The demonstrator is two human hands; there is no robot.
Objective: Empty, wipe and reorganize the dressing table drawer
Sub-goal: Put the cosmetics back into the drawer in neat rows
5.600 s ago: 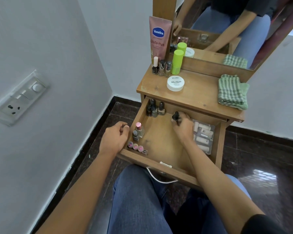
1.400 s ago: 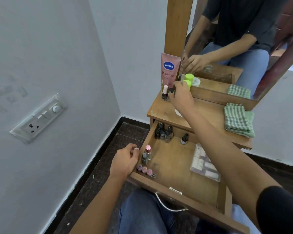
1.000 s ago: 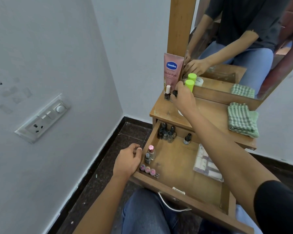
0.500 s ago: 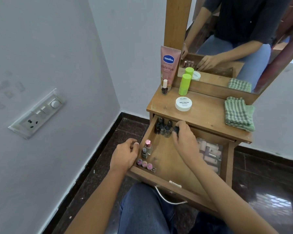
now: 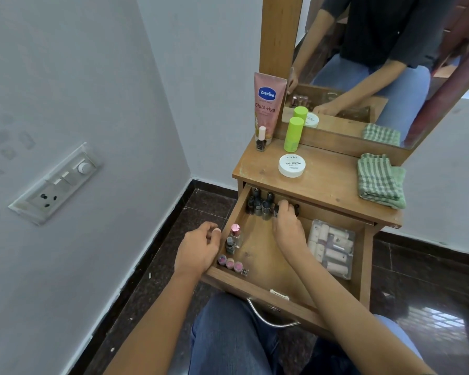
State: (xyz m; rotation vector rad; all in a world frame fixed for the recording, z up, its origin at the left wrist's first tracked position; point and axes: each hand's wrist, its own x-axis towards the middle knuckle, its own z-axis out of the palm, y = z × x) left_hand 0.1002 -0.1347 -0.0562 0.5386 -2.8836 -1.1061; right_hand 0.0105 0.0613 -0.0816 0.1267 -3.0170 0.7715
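Note:
The wooden drawer [image 5: 257, 255] is pulled out over my lap. My left hand [image 5: 198, 250] grips its left wall. My right hand [image 5: 289, 226] reaches to the drawer's back and pinches a small dark nail polish bottle beside a cluster of dark nail polish bottles [image 5: 259, 203]. A pink-capped bottle [image 5: 235, 231] and small pink jars [image 5: 230, 263] line the left side. A clear box [image 5: 332, 250] of tubes lies on the right. A folded green cloth [image 5: 379, 180] sits on the table top.
On the table top stand a Vaseline tube [image 5: 267, 104], a white-capped nail polish bottle [image 5: 261, 139], a green bottle [image 5: 293, 133] and a white jar [image 5: 292, 165]. A mirror [image 5: 363, 77] rises behind. A wall with a socket plate [image 5: 57, 182] is close on the left.
My right hand came down from the bottles on the table top into the back of the drawer, carrying a dark bottle. Fewer small bottles stand by the tube. My left hand stayed put.

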